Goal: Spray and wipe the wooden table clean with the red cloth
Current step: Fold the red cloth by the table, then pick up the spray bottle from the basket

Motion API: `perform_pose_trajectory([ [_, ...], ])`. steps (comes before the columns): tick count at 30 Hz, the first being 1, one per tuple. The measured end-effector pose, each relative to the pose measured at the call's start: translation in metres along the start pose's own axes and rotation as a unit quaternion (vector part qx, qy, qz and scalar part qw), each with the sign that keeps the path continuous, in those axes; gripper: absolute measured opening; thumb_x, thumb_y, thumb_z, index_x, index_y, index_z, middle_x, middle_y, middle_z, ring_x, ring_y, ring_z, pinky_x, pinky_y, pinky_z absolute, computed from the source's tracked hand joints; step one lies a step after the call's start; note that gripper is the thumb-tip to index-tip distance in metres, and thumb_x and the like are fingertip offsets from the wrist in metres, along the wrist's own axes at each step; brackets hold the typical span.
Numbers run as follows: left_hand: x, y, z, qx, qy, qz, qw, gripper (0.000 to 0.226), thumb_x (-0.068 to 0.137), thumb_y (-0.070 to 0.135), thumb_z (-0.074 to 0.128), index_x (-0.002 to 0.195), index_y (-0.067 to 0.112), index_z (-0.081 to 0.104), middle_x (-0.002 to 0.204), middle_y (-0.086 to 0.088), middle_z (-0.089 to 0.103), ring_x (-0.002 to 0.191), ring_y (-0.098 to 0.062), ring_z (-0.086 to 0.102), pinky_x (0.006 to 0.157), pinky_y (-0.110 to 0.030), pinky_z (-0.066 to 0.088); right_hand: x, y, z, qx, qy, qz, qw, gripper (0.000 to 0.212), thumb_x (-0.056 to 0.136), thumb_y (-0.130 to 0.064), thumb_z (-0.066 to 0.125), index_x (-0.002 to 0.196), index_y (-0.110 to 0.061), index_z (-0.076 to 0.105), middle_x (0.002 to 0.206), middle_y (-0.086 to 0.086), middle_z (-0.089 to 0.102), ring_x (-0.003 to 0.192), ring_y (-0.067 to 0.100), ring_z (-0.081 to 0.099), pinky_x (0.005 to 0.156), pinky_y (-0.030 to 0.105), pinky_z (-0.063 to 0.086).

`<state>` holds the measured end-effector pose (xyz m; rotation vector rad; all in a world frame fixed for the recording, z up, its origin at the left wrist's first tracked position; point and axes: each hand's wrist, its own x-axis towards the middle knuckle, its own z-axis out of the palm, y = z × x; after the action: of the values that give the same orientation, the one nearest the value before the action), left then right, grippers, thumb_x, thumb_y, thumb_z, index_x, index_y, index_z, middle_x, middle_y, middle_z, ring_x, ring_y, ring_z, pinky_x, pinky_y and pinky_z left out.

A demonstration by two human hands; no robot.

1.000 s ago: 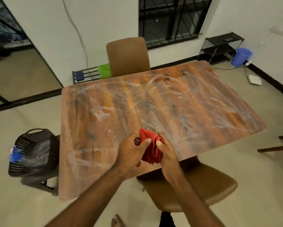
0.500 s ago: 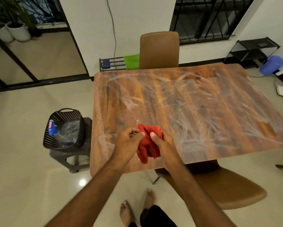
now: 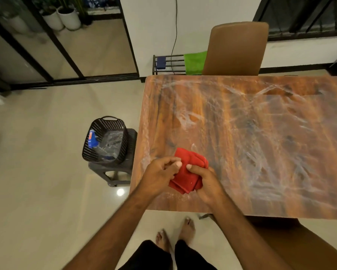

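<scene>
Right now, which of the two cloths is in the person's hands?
The red cloth, held by left hand and right hand; the green cloth hangs on the rack.

No text, label or number is legible.

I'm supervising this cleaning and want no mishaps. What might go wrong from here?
The red cloth is bunched between the left hand and right hand; wiped like that, it may just smear the whitish streaks across the wooden table. The black basket sits on a stool beside the table's edge, so a careless reach might tip it.
</scene>
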<state>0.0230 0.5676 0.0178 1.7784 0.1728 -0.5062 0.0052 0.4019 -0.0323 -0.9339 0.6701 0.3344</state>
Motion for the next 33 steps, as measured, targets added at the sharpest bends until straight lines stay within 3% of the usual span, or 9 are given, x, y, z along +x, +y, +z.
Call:
perform_pose_trajectory([
  [4, 0.008, -0.015, -0.020, 0.025, -0.004, 0.036, 0.999, 0.022, 0.092, 0.020, 0.066, 0.113, 0.024, 0.073, 0.115, 0.005, 0.061, 0.089, -0.013, 0.064, 0.083, -0.029, 0.058, 0.012, 0.013, 0.019, 0.057, -0.083, 0.073, 0.992, 0.047, 0.086, -0.008, 0.072, 0.132, 0.000, 0.063, 0.124, 0.028, 0.068, 0.108, 0.038, 0.071, 0.084, 0.048, 0.060],
  [8, 0.021, -0.042, -0.052, -0.013, 0.032, 0.004, 0.999, 0.023, 0.089, 0.016, 0.066, 0.108, 0.026, 0.075, 0.110, 0.003, 0.067, 0.087, -0.013, 0.064, 0.076, -0.031, 0.059, 0.028, 0.032, 0.042, -0.005, -0.041, 0.094, 0.995, 0.056, 0.082, -0.012, 0.077, 0.135, -0.010, 0.062, 0.124, 0.025, 0.070, 0.114, 0.043, 0.068, 0.084, 0.056, 0.059],
  [12, 0.044, -0.088, -0.112, -0.060, 0.170, -0.054, 0.982, 0.020, 0.087, 0.018, 0.068, 0.104, 0.025, 0.074, 0.098, 0.001, 0.075, 0.089, -0.018, 0.070, 0.078, -0.036, 0.059, 0.042, 0.045, 0.070, -0.059, 0.013, 0.055, 0.997, 0.047, 0.085, -0.012, 0.077, 0.128, -0.021, 0.063, 0.114, 0.014, 0.076, 0.106, 0.038, 0.073, 0.084, 0.064, 0.058],
  [15, 0.062, -0.128, -0.170, -0.136, 0.276, -0.096, 0.947, 0.016, 0.082, 0.019, 0.074, 0.098, 0.022, 0.074, 0.094, -0.004, 0.074, 0.085, -0.021, 0.068, 0.079, -0.038, 0.056, 0.047, 0.053, 0.085, -0.098, 0.044, 0.031, 0.994, 0.033, 0.090, -0.015, 0.076, 0.120, -0.027, 0.066, 0.106, 0.008, 0.079, 0.101, 0.036, 0.074, 0.082, 0.071, 0.056],
  [17, 0.078, -0.157, -0.205, -0.160, 0.337, -0.112, 0.921, 0.020, 0.077, 0.021, 0.078, 0.096, 0.019, 0.072, 0.097, -0.007, 0.073, 0.084, -0.021, 0.065, 0.084, -0.043, 0.055, 0.051, 0.060, 0.095, -0.113, 0.050, 0.018, 0.992, 0.031, 0.090, -0.018, 0.076, 0.116, -0.031, 0.066, 0.104, 0.005, 0.079, 0.100, 0.035, 0.075, 0.076, 0.067, 0.059],
  [20, 0.104, -0.192, -0.244, -0.114, 0.384, -0.151, 0.904, 0.045, 0.073, 0.023, 0.082, 0.114, 0.018, 0.063, 0.112, -0.008, 0.070, 0.093, -0.019, 0.066, 0.091, -0.038, 0.055, 0.056, 0.073, 0.110, -0.118, 0.063, 0.014, 0.991, 0.041, 0.085, -0.019, 0.078, 0.122, -0.031, 0.064, 0.110, 0.005, 0.078, 0.100, 0.033, 0.075, 0.067, 0.057, 0.062],
  [23, 0.137, -0.230, -0.280, -0.065, 0.321, -0.153, 0.932, 0.063, 0.061, 0.032, 0.089, 0.116, 0.027, 0.057, 0.113, 0.007, 0.068, 0.105, -0.019, 0.068, 0.097, -0.045, 0.055, 0.062, 0.086, 0.122, -0.112, 0.071, 0.015, 0.991, 0.044, 0.082, -0.019, 0.079, 0.121, -0.031, 0.065, 0.112, 0.006, 0.078, 0.100, 0.032, 0.076, 0.074, 0.060, 0.061],
  [28, 0.196, -0.282, -0.319, -0.009, 0.209, -0.122, 0.970, 0.108, 0.045, 0.056, 0.095, 0.138, 0.048, 0.042, 0.131, 0.008, 0.062, 0.115, -0.020, 0.064, 0.091, -0.049, 0.057, 0.070, 0.101, 0.132, -0.121, 0.091, 0.008, 0.988, 0.054, 0.077, -0.019, 0.081, 0.128, -0.025, 0.064, 0.118, 0.010, 0.076, 0.105, 0.034, 0.074, 0.084, 0.061, 0.060],
  [33, 0.217, -0.244, -0.319, -0.030, 0.169, -0.043, 0.984, 0.093, 0.057, 0.045, 0.094, 0.136, 0.048, 0.046, 0.131, 0.011, 0.062, 0.119, -0.015, 0.062, 0.096, -0.043, 0.054, 0.068, 0.094, 0.119, -0.141, 0.117, -0.008, 0.983, 0.044, 0.083, -0.016, 0.078, 0.125, -0.026, 0.065, 0.114, 0.008, 0.077, 0.103, 0.034, 0.075, 0.084, 0.061, 0.059],
])
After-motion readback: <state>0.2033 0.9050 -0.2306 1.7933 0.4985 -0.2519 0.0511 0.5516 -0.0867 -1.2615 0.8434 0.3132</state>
